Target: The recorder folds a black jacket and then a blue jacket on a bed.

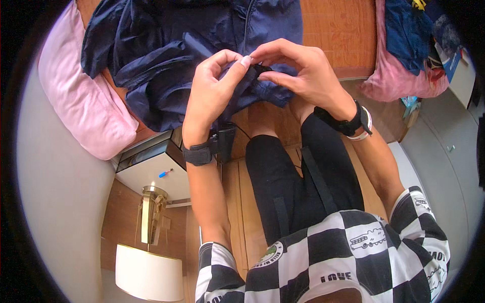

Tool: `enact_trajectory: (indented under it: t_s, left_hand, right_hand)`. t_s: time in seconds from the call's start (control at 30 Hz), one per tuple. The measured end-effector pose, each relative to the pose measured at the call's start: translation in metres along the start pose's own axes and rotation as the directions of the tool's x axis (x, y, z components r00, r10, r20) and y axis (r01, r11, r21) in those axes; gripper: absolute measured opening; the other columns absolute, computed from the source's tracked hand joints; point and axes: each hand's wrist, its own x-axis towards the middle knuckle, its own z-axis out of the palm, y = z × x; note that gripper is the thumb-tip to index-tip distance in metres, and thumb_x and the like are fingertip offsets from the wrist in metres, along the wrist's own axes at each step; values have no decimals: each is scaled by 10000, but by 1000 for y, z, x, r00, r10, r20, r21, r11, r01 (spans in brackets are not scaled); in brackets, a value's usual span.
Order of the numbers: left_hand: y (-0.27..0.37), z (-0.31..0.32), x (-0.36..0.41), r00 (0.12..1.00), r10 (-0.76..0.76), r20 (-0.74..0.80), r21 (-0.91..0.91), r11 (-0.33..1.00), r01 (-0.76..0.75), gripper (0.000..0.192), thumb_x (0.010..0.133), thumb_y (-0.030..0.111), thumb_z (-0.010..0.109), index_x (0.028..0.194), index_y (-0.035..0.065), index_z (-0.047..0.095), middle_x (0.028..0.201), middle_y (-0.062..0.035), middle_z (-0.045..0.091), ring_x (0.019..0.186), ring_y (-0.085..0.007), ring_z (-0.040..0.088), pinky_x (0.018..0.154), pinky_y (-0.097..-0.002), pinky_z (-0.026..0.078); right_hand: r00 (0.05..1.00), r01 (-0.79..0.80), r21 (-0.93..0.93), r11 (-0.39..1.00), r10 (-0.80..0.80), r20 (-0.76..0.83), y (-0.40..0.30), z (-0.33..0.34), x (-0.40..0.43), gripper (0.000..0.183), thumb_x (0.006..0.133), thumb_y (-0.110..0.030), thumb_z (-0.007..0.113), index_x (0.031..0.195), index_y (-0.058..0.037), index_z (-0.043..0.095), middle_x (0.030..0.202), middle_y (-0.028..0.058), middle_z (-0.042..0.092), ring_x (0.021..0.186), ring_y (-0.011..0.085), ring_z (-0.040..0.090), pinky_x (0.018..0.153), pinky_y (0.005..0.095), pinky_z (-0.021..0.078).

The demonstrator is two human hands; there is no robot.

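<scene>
A dark navy garment [159,72] of thin, slightly shiny cloth lies crumpled before me, its lower part hanging over the edge towards my legs. My left hand [214,81] pinches the cloth between thumb and forefinger near a dark zipper [247,28] that runs up the garment. My right hand [299,70] meets it there, its fingertips touching the left thumb and its own thumb a little below. A small black piece [262,68] shows between the fingers of my right hand; what it is and how firmly it is held is hard to tell.
Folded pink cloth [83,98] lies on the left. More pink cloth [401,81] and dark blue clothing [409,34] are heaped at right. A white drawer cabinet [147,178] and a lamp [149,270] stand at lower left. Wooden surface [333,34] shows beyond the garment.
</scene>
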Motion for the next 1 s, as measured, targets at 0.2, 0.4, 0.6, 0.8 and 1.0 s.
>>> enact_trajectory:
  t_s: [0.2, 0.4, 0.6, 0.8, 1.0]
  left_hand:
    - [-1, -2, -6, 988, -150, 40, -126, 980, 154, 202, 1028, 203, 724, 993, 6, 754, 904, 67, 679, 813, -1, 554, 712, -188, 429]
    - [3, 10, -13, 974, -197, -112, -120, 976, 183, 229, 1017, 219, 746, 942, 3, 753, 812, 80, 658, 687, 13, 515, 602, -176, 387]
    - [7, 17, -17, 952, -246, -183, -88, 969, 233, 280, 992, 258, 777, 868, 10, 736, 747, 84, 625, 627, 15, 471, 531, -192, 346]
    - [4, 20, -16, 928, -222, -300, 29, 970, 241, 321, 962, 272, 795, 812, -3, 720, 697, 79, 590, 615, 1, 455, 526, -207, 338]
    - [2, 20, -19, 931, -194, -309, 31, 976, 214, 333, 951, 272, 798, 817, -24, 728, 686, 75, 586, 619, -9, 459, 535, -219, 358]
  right_hand:
    - [990, 102, -270, 957, -126, -71, -17, 2, -3, 393, 820, 7, 819, 1187, -33, 684, 1041, 120, 758, 945, 238, 763, 845, 335, 614]
    - [994, 51, -307, 950, -76, -73, -21, 8, -6, 405, 803, 15, 847, 1171, -43, 689, 1019, 90, 768, 851, 184, 737, 797, 293, 606]
    - [984, 97, -410, 907, -150, -98, -23, 16, -9, 391, 805, -7, 854, 1152, -51, 680, 943, 90, 736, 836, 198, 725, 763, 304, 598]
    - [971, 140, -497, 856, -216, -98, -21, 19, -12, 391, 780, -6, 846, 1130, -58, 681, 933, 85, 710, 841, 245, 725, 736, 342, 596]
    - [963, 195, -599, 777, -269, -36, -21, 23, -14, 294, 766, -70, 803, 1017, -57, 651, 878, 105, 620, 838, 322, 653, 750, 425, 560]
